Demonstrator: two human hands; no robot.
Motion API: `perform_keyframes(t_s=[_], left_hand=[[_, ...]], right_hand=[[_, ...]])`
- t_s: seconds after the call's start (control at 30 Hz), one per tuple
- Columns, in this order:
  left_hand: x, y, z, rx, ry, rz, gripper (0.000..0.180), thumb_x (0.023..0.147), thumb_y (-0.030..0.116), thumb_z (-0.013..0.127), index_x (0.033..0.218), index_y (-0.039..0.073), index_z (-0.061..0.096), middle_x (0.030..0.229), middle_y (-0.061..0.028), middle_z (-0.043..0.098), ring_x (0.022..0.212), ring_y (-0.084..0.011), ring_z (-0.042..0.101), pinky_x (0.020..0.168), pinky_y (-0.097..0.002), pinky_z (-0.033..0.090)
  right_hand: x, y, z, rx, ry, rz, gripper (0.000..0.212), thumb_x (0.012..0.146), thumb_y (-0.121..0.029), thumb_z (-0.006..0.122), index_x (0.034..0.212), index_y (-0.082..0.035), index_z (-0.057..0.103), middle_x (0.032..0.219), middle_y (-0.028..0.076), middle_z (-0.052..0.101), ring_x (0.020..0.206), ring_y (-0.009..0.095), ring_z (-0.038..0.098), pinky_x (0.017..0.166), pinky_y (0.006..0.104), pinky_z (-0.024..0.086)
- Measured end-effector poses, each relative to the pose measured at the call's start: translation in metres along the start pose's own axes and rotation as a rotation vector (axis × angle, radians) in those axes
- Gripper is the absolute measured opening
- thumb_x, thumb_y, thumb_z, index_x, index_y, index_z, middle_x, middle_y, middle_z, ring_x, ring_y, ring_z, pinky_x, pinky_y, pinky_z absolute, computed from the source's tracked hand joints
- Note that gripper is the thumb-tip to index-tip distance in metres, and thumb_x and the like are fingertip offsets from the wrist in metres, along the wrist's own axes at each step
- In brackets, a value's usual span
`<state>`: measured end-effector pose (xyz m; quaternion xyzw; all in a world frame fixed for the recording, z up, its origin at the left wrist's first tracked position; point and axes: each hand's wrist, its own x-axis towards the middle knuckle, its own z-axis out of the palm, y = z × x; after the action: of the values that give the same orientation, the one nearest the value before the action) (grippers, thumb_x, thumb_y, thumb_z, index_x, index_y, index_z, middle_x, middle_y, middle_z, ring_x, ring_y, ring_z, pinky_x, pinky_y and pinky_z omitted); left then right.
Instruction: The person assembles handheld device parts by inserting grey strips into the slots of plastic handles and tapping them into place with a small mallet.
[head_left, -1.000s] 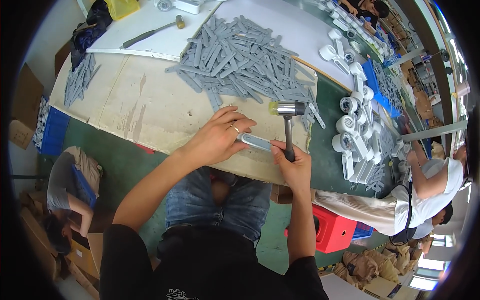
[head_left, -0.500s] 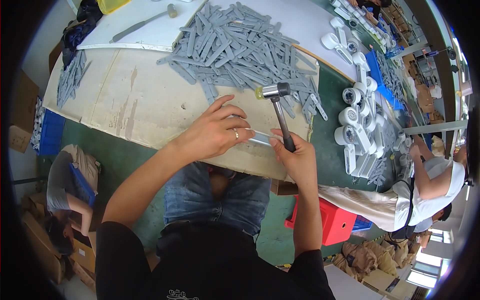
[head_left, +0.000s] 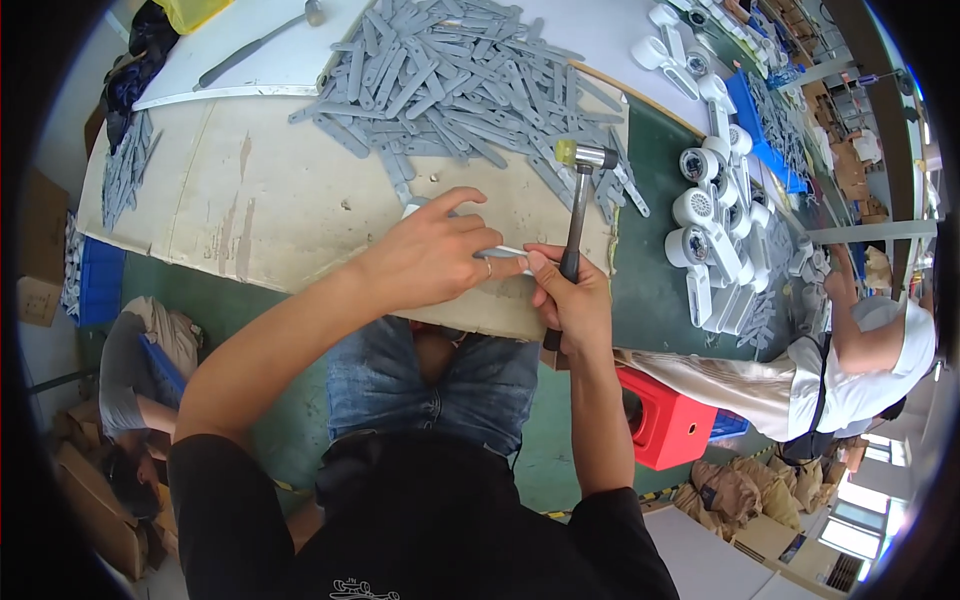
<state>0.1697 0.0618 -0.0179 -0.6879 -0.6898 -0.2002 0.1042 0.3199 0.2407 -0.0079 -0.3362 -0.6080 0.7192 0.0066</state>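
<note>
Your left hand [head_left: 430, 258] curls around the long part [head_left: 508, 252], fingers mostly close together, thumb hidden. Your right hand [head_left: 578, 295] seems to pinch its end, maybe to keep it steady, with the hammer [head_left: 577, 215] tucked in there too, likely so it is handy. The part, over the table's [head_left: 320, 230] near edge, looks thin, white and grey.

At the centre, your left hand [head_left: 432, 258] lies over a slim white-and-grey piece [head_left: 512, 251]; right of it, your right hand [head_left: 580, 302] grips a double-faced mallet [head_left: 578, 212]. Grey plastic strips [head_left: 440, 92] heap at upper centre; white round-headed units [head_left: 715, 240] crowd the right.
</note>
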Motion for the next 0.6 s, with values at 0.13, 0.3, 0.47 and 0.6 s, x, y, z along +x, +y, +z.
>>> perform_keyframes(t_s=[0.13, 0.3, 0.47, 0.6], left_hand=[[-0.006, -0.003, 0.002, -0.012, 0.035, -0.019, 0.039, 0.085, 0.018, 0.066, 0.122, 0.025, 0.075, 0.099, 0.0012, 0.07, 0.092, -0.0168, 0.067, 0.111, -0.0439, 0.043], [-0.001, 0.0, 0.004, -0.027, 0.085, -0.023, 0.032, 0.088, 0.017, 0.064, 0.115, 0.026, 0.078, 0.087, 0.0014, 0.07, 0.088, -0.016, 0.068, 0.109, -0.0412, 0.044], [0.001, -0.001, 0.003, -0.06, 0.111, -0.022, 0.028, 0.089, 0.019, 0.068, 0.113, 0.025, 0.079, 0.088, -0.0002, 0.072, 0.087, -0.0169, 0.069, 0.108, -0.0425, 0.045], [0.001, 0.0, 0.002, -0.048, 0.1, -0.025, 0.024, 0.089, 0.021, 0.071, 0.112, 0.023, 0.079, 0.093, -0.0011, 0.073, 0.085, -0.018, 0.068, 0.106, -0.0449, 0.048]], right_hand=[[-0.024, 0.013, -0.005, -0.285, 0.104, -0.267, 0.032, 0.107, -0.021, 0.059, 0.132, -0.002, 0.066, 0.073, -0.001, 0.058, 0.06, 0.003, 0.046, 0.053, 0.0209, 0.036], [-0.097, 0.024, -0.026, -0.424, 0.338, -0.297, 0.039, 0.109, -0.02, 0.049, 0.142, -0.001, 0.058, 0.079, 0.004, 0.058, 0.069, 0.01, 0.052, 0.064, 0.0258, 0.044], [-0.127, 0.032, -0.019, -0.651, 0.422, -0.368, 0.038, 0.107, -0.015, 0.053, 0.142, -0.002, 0.059, 0.096, 0.016, 0.07, 0.076, 0.019, 0.064, 0.072, 0.0311, 0.051], [-0.114, 0.038, -0.012, -0.757, 0.386, -0.332, 0.036, 0.104, -0.007, 0.054, 0.138, 0.0, 0.06, 0.116, 0.025, 0.071, 0.101, 0.037, 0.072, 0.083, 0.0397, 0.055]])
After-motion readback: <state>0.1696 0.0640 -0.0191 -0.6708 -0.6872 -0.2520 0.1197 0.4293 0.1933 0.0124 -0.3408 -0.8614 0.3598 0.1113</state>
